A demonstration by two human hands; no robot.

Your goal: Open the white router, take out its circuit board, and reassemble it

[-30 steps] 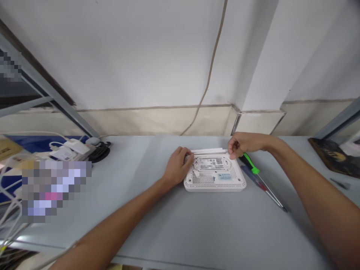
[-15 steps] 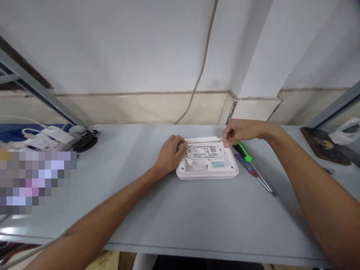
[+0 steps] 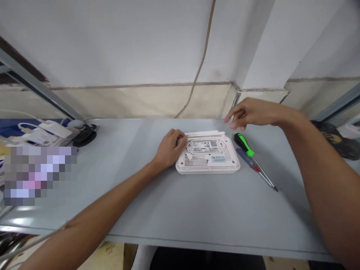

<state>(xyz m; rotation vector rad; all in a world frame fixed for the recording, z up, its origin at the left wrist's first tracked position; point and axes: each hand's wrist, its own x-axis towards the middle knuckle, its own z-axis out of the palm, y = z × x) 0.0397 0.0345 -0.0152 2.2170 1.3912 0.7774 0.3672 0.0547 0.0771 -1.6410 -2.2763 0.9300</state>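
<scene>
A white router-like device (image 3: 194, 162) lies on the grey table with its labelled, perforated underside up. Along its far edge runs a white bar (image 3: 204, 133). My left hand (image 3: 172, 147) is curled at the device's far left corner, its fingertips closed on that corner. Raised above and beyond the far right corner, my right hand (image 3: 243, 113) holds nothing, and its fingers are apart. Just right of the device lie a green-and-black screwdriver (image 3: 245, 144) and a second screwdriver with a clear and red handle (image 3: 247, 159), their shafts pointing toward the near right.
White adapters and cables (image 3: 46, 133) lie at the far left beside a black round object (image 3: 85, 135). A pixelated patch covers the left edge. A dark board (image 3: 336, 138) lies at the right. A cable (image 3: 204, 56) hangs down the wall.
My right hand has let go of the device's far right corner and lifted up and away, its fingers opening. My left hand stays at the left corner. The view has shifted slightly.
</scene>
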